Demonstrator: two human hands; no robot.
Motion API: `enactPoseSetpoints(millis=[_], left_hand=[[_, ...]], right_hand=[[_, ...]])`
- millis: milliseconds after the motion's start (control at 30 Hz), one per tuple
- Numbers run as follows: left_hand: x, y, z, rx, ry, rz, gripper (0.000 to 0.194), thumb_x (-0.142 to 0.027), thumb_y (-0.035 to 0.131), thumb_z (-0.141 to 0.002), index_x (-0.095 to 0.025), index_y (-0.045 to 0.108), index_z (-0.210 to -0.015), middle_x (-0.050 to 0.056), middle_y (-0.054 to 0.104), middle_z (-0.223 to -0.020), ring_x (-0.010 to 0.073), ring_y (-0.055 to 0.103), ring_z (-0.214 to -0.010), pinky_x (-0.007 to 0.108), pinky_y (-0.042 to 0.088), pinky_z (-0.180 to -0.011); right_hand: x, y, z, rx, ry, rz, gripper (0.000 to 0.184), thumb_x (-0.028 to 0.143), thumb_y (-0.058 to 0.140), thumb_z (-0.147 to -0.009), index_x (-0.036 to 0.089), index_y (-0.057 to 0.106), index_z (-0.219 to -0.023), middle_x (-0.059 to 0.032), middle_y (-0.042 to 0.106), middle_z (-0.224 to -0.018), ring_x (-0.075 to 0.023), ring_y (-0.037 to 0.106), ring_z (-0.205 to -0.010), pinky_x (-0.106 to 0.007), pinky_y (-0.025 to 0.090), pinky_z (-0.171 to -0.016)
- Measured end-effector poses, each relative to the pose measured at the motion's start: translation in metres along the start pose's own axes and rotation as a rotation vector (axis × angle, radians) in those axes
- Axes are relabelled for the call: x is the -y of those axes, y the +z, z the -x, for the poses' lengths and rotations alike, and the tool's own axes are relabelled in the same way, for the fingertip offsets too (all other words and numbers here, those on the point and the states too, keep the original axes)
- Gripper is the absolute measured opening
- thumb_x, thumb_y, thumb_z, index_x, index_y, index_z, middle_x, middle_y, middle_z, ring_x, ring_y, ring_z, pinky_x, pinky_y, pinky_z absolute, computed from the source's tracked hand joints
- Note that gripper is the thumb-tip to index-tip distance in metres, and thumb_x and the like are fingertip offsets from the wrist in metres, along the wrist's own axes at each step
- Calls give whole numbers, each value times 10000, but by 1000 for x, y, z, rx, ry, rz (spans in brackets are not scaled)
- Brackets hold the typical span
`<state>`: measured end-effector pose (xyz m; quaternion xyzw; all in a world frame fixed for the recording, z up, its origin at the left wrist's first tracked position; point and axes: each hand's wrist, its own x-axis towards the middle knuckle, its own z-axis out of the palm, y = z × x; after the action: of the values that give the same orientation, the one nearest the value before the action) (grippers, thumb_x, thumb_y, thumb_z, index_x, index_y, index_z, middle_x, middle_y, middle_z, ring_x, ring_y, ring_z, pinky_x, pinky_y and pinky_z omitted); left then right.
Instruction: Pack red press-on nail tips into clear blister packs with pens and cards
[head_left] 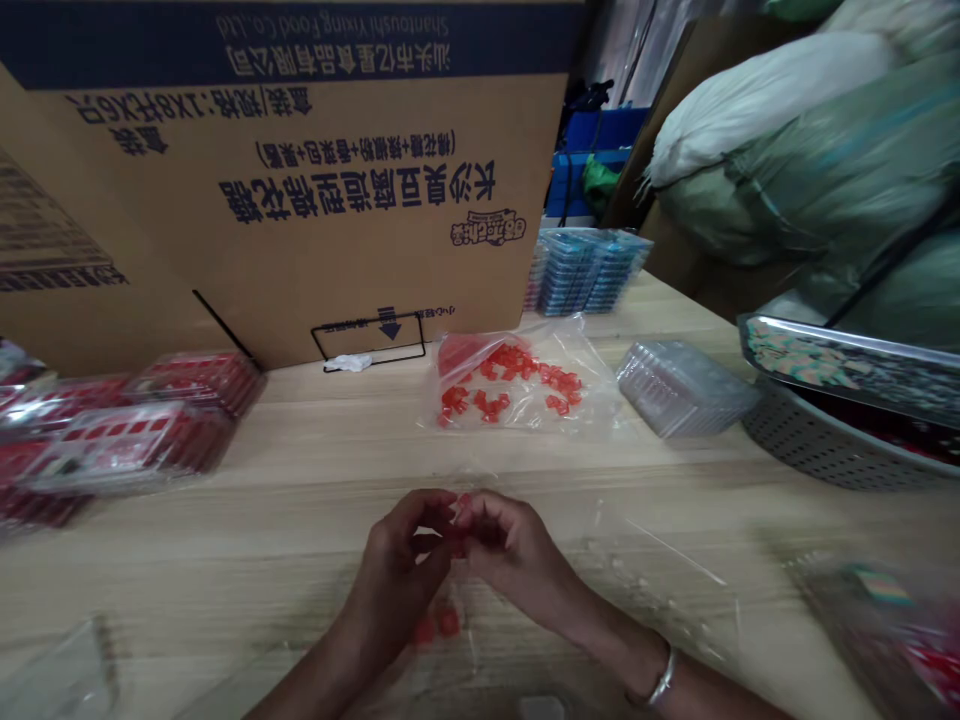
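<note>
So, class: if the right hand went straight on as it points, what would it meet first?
The right hand would probably meet the left hand first, at the small red piece between their fingertips; blur leaves exact depth unclear.

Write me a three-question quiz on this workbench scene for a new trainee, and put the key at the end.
1. True or false: the left hand and the right hand are close together above the table.

2. Multiple choice: what colour are the small pieces lying between the cardboard box and the hands?
A) Green
B) Red
C) Blue

3. Fill in the blank: the silver bracelet is on the person's ____ wrist.

Key: 1. True. 2. B. 3. Right.
</note>
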<state>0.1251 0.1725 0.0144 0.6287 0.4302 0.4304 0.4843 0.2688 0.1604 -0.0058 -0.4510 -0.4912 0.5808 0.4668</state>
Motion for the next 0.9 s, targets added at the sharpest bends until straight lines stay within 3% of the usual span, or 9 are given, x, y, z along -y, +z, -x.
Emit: enactPoseSetpoints(millis=[100,233,300,367,467,533,667,767,900], left_hand=[[-1,4,12,-50,158,-242,122,-154,555,-778,-193,635,-861,2,657,-689,117,639,-612,211,537,-567],[2,8,31,-127,366,-431,166,-142,501,-827,-215,641,-876,12,661,-743,118,648,-665,213,545,-599],[6,9,38,-181,275,-409,186,-173,521,-818,-214,619,-971,5,659,-750,122,660,-654,216,556,-581],[10,10,42,-182,140,-362,230,-192,531,-798,-205,604,-1016,-3,661,-730,126,664,-617,221,558,-550],[12,10,47,-140,27,-292,156,-198,540,-784,-203,648,-897,9,683,-712,141,671,-610,221,548,-537],[12,9,51,-164,-26,-198,113,-212,560,-782,-199,667,-818,21,706,-722,155,682,-636,226,552,-558],[12,11,61,-227,-108,-65,142,-257,586,-791,-191,690,-862,26,736,-756,174,698,-689,245,572,-616],[14,15,67,-275,-90,-138,168,-286,577,-812,-196,699,-886,28,740,-771,176,699,-694,241,569,-608],[17,22,65,-359,-9,-262,141,-265,554,-828,-205,673,-872,15,721,-746,157,685,-655,229,556,-579]], right_hand=[[-1,6,9,-11,20,-34,80,147,601,-623,194,545,-654,57,502,-596,-93,437,-566,-212,345,-531],[-7,19,20,-85,213,-317,94,204,603,-608,188,545,-680,38,531,-638,-103,482,-596,-225,413,-579],[-12,26,25,-152,235,-368,93,221,577,-613,192,547,-696,26,543,-662,-114,506,-612,-241,440,-596],[-17,31,30,-193,117,-245,70,197,554,-608,205,531,-673,22,535,-662,-125,505,-609,-239,432,-563],[-20,34,37,-211,-134,17,88,141,524,-630,222,520,-665,14,532,-693,-141,506,-644,-247,435,-566],[-18,33,39,-196,-200,111,95,145,530,-680,231,535,-719,11,540,-723,-142,517,-666,-254,449,-595],[-16,31,38,-146,-209,237,87,167,532,-733,237,556,-778,9,548,-736,-137,533,-654,-257,451,-594],[-18,30,36,-179,-234,332,106,133,517,-711,235,533,-732,6,549,-726,-147,540,-673,-269,443,-615],[-20,27,36,-116,-108,327,60,220,495,-800,238,504,-743,0,553,-707,-151,529,-632,-267,417,-559]])
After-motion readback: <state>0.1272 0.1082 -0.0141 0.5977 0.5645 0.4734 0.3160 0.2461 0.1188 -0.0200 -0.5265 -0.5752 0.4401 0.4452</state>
